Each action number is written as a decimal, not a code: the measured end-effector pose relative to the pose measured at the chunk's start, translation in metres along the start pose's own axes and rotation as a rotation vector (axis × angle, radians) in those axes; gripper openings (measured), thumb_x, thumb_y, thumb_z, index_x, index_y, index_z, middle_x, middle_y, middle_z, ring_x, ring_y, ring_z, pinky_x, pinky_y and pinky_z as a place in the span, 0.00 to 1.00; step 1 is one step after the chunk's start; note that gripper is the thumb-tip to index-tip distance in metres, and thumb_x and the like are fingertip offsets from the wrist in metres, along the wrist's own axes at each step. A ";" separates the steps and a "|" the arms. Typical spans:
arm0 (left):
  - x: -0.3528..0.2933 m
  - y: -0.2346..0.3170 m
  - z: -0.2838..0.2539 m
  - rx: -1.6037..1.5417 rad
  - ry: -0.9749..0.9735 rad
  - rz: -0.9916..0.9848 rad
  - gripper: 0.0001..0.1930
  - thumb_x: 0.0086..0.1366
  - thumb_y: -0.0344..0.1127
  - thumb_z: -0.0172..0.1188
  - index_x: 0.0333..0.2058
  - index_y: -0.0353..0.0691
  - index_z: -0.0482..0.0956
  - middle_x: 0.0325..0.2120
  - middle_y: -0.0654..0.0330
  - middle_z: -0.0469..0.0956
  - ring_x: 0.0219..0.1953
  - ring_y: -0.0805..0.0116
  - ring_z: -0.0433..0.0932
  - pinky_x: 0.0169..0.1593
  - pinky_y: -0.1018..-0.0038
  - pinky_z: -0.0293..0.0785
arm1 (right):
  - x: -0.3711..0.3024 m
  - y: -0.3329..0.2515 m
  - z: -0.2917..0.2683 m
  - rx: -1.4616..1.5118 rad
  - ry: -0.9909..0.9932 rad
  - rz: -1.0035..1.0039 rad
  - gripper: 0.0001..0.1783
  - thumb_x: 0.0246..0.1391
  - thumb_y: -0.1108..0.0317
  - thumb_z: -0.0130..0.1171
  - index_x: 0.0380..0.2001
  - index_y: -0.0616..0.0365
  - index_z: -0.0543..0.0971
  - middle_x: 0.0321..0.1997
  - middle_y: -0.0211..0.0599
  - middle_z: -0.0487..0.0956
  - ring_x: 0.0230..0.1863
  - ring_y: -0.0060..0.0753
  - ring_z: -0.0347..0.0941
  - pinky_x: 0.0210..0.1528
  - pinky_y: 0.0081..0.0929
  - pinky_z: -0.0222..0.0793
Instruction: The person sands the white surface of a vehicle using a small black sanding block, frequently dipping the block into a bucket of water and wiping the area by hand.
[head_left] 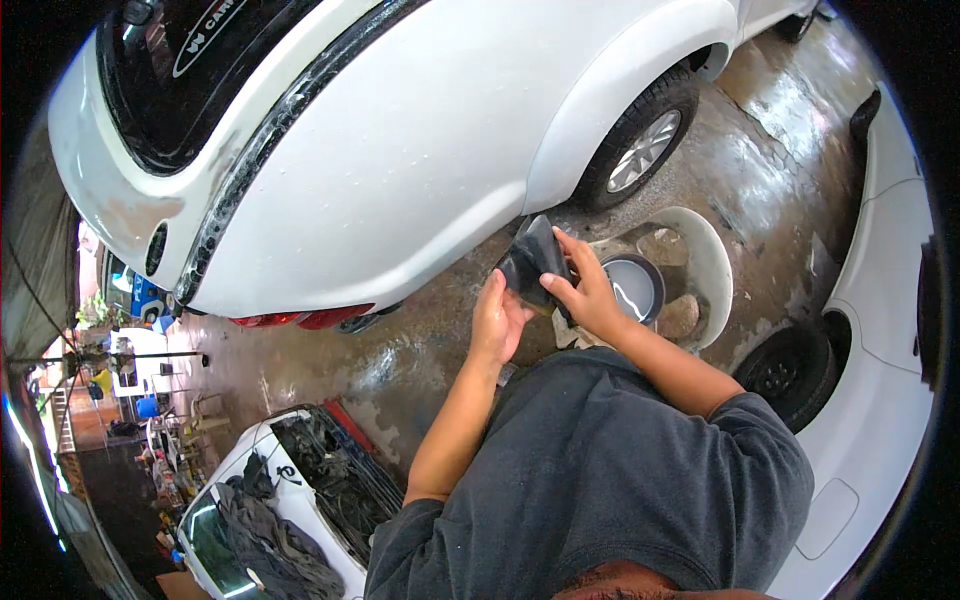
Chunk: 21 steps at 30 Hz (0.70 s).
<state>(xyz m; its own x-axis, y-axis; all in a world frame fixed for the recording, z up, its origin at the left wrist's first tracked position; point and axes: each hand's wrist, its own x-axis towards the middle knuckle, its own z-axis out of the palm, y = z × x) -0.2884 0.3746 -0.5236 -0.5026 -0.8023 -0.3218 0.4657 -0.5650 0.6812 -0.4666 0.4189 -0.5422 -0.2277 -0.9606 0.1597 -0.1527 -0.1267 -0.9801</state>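
Both my hands are raised in front of me, beside the white vehicle's rear flank. Between them is a black folded sheet, bent and slightly shiny, that looks like wet sandpaper. My right hand grips its right side, thumb on the near face and fingers along the edge. At its lower left, my left hand pinches it with the thumb up; some fingers are partly hidden. Just right of my right hand stands a dark bucket of greyish water.
A cut-open pale tub surrounds the bucket. The vehicle's wheel is beyond it. Another white car stands at right, a loose tyre against it. At lower left is a car with an exposed engine bay; the floor is wet.
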 end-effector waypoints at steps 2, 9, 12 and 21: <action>-0.002 0.001 -0.001 0.007 -0.019 -0.008 0.25 0.83 0.49 0.42 0.65 0.37 0.69 0.63 0.54 0.76 0.63 0.57 0.76 0.63 0.53 0.74 | 0.000 -0.005 -0.003 -0.068 0.014 -0.055 0.44 0.54 0.60 0.74 0.69 0.63 0.67 0.56 0.51 0.73 0.58 0.52 0.71 0.63 0.41 0.67; 0.003 -0.014 0.001 0.103 -0.013 0.135 0.20 0.83 0.45 0.45 0.63 0.38 0.68 0.61 0.54 0.75 0.63 0.60 0.76 0.64 0.57 0.75 | -0.010 -0.007 0.004 -0.264 -0.006 -0.249 0.45 0.53 0.64 0.75 0.69 0.64 0.64 0.63 0.57 0.70 0.67 0.60 0.67 0.70 0.45 0.64; 0.003 -0.016 0.007 0.121 0.004 0.161 0.19 0.83 0.43 0.45 0.63 0.38 0.68 0.60 0.55 0.75 0.62 0.61 0.76 0.63 0.60 0.75 | -0.011 -0.003 0.003 -0.237 -0.022 -0.235 0.45 0.53 0.64 0.75 0.69 0.64 0.64 0.66 0.59 0.68 0.69 0.62 0.65 0.71 0.45 0.62; -0.001 -0.020 0.009 0.115 0.044 0.168 0.19 0.83 0.42 0.47 0.63 0.38 0.68 0.60 0.55 0.75 0.60 0.63 0.77 0.60 0.63 0.76 | -0.013 0.002 0.005 -0.242 -0.029 -0.252 0.46 0.51 0.64 0.77 0.69 0.64 0.64 0.69 0.59 0.66 0.71 0.62 0.63 0.73 0.46 0.61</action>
<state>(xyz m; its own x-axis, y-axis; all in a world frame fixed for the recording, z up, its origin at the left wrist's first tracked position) -0.3036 0.3884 -0.5311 -0.3918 -0.8924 -0.2241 0.4529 -0.3990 0.7973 -0.4588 0.4302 -0.5470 -0.1270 -0.9136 0.3862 -0.4247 -0.3018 -0.8536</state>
